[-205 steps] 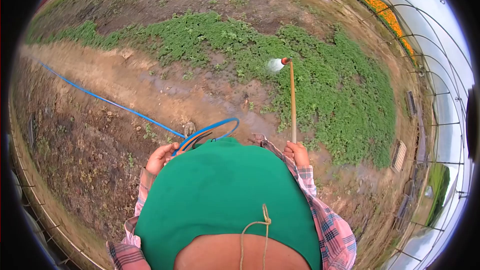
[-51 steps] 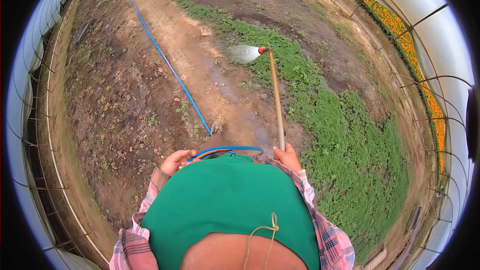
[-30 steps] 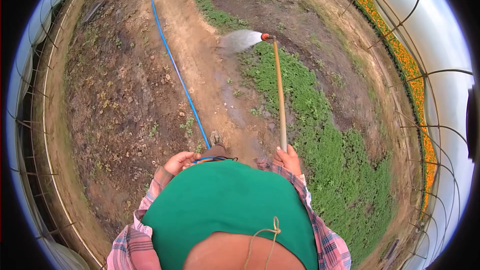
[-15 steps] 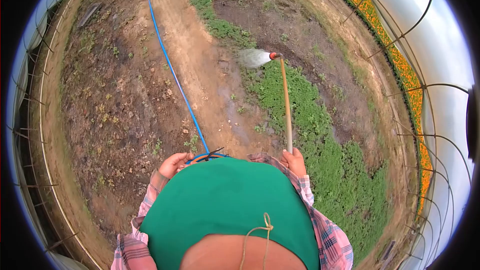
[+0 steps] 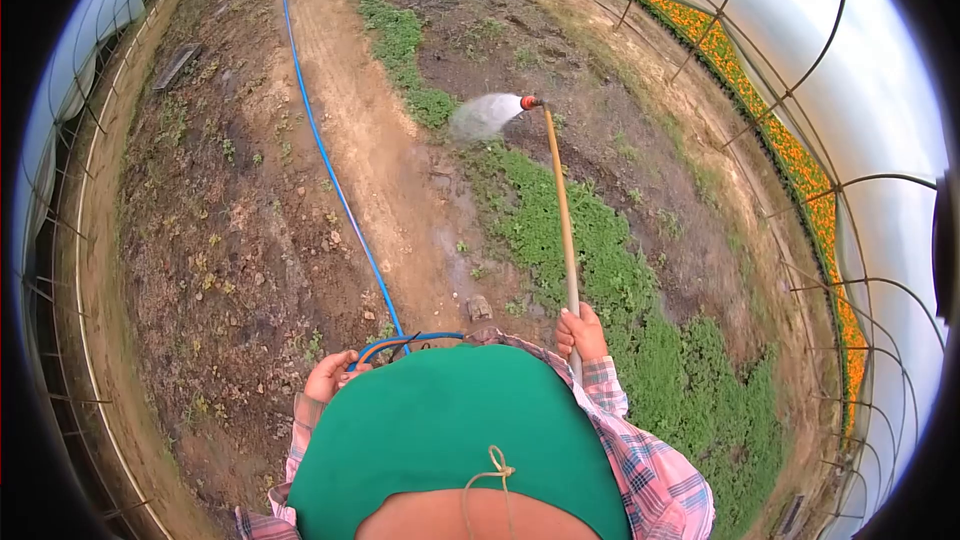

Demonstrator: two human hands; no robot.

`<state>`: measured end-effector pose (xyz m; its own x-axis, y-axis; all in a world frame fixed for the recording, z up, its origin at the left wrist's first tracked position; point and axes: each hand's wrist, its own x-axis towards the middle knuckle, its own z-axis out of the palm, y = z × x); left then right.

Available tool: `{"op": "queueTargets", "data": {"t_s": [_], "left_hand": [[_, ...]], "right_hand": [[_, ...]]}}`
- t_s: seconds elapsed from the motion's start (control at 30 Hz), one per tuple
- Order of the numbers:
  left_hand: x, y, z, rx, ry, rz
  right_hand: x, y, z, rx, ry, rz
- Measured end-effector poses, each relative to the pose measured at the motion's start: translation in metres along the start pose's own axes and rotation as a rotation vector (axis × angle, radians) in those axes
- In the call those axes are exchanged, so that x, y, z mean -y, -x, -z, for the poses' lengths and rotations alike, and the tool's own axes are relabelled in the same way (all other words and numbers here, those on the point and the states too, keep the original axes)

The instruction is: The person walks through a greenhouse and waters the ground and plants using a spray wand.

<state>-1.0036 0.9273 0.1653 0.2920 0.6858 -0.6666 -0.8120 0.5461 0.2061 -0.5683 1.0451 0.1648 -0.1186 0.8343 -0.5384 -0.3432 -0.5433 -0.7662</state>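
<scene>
My right hand (image 5: 582, 333) is wrapped round the pale lower part of a long watering wand (image 5: 562, 205). The wand rises away from me to a red spray head (image 5: 529, 102), from which a white fan of water (image 5: 486, 116) sprays to the left. My left hand (image 5: 332, 374) is closed on a coiled blue hose (image 5: 375, 349) in front of the green shirt (image 5: 450, 420); an orange length lies beside the blue one. Low green plants (image 5: 600, 250) grow beneath and to the right of the wand.
A blue hose (image 5: 325, 150) runs up a bare dirt path (image 5: 365, 130). Left of it lies rough soil with small weeds. Curved metal frames and plastic sheeting (image 5: 880, 120) stand on both sides, and orange flowers (image 5: 800, 155) line the right. A shoe (image 5: 479, 308) shows ahead of the shirt.
The view has turned along the path since the earliest frame. Since the last one, the spray head has shifted left, my right hand sits lower, and more of the hose coil shows.
</scene>
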Motion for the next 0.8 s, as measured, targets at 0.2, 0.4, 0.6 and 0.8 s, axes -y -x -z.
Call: {"op": "queueTargets", "data": {"t_s": [0.2, 0.4, 0.6, 0.8], "left_hand": [[-0.012, -0.026, -0.022, -0.106, -0.019, -0.026], [-0.038, -0.064, -0.042, -0.204, -0.045, -0.136], [-0.074, -0.116, -0.085, -0.143, 0.002, -0.058], [-0.098, -0.161, -0.110, -0.136, 0.024, -0.071]], "right_hand": [[0.023, -0.060, -0.001, -0.156, 0.599, 0.100], [0.038, -0.118, -0.005, -0.199, 0.804, 0.106], [0.068, -0.164, -0.024, -0.089, 0.672, 0.113], [0.118, -0.234, -0.041, -0.046, 0.575, 0.029]]}}
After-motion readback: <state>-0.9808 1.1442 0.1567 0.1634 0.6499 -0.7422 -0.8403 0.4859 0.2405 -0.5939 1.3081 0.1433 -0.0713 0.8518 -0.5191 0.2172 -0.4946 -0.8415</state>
